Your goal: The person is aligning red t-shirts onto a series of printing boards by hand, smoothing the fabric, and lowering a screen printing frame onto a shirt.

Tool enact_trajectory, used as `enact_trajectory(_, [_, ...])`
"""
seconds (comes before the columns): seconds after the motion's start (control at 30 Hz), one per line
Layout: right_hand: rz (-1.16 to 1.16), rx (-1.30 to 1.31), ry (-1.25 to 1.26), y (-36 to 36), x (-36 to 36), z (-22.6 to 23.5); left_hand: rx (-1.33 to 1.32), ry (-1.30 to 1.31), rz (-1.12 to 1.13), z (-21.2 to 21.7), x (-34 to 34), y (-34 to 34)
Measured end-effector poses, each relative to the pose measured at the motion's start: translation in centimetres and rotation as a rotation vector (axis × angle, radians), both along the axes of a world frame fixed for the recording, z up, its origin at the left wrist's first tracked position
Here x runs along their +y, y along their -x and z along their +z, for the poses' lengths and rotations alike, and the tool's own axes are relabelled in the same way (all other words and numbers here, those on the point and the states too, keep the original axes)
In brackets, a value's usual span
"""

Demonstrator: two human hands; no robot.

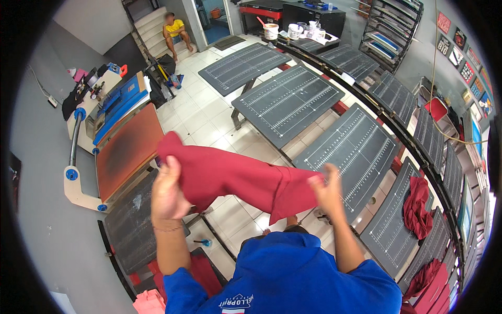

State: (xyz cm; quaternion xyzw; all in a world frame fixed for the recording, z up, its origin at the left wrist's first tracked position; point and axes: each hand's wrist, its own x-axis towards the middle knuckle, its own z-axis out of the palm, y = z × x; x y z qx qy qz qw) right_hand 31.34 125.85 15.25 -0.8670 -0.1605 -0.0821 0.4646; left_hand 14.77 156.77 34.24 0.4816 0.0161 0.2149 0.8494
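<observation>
I hold a dark red garment (230, 175) stretched out in the air in front of me with both hands. My left hand (168, 191) grips its left end, where the cloth bunches up above my fingers. My right hand (328, 189) grips the right end, with a fold of the garment hanging down below it. The garment hangs over the tiled floor, between a heat press with a rust-coloured platen (128, 149) on my left and a dark printing pallet with white ruler lines (355, 152) on my right.
Several dark ruled pallets (286, 102) curve round from the back to my right; red garments lie on one (415, 206) and lower right (426, 277). A person in yellow sits on stairs (175, 31) at the back. Red and pink cloth (151, 301) lies lower left.
</observation>
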Motion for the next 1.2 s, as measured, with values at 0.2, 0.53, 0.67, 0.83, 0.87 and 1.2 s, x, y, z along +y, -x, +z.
enact_trajectory(0.2, [0.252,0.390,-0.148,-0.7,7.2,-7.2,0.020,-0.054,0.014,-1.1,-2.6,-4.1])
enact_trajectory(0.53, [0.104,0.322,-0.576,-12.0,-8.0,6.1,0.212,-0.106,0.298,-3.2,-0.4,-2.1])
enact_trajectory(0.67, [-0.056,-0.162,0.280,-14.0,-8.7,4.1,0.458,-0.268,0.259,-9.8,-4.2,-5.4])
enact_trajectory(0.83, [0.659,0.595,-0.361,-7.0,1.5,6.9,0.479,-0.470,0.159,-13.0,-10.6,-9.4])
enact_trajectory(0.87, [0.768,0.758,-0.435,-5.7,3.3,8.2,0.490,-0.501,0.145,-12.7,-11.7,-10.0])
enact_trajectory(1.2, [0.713,0.622,-0.287,-8.1,7.7,4.8,0.576,-0.479,0.264,-13.1,-15.8,-13.0])
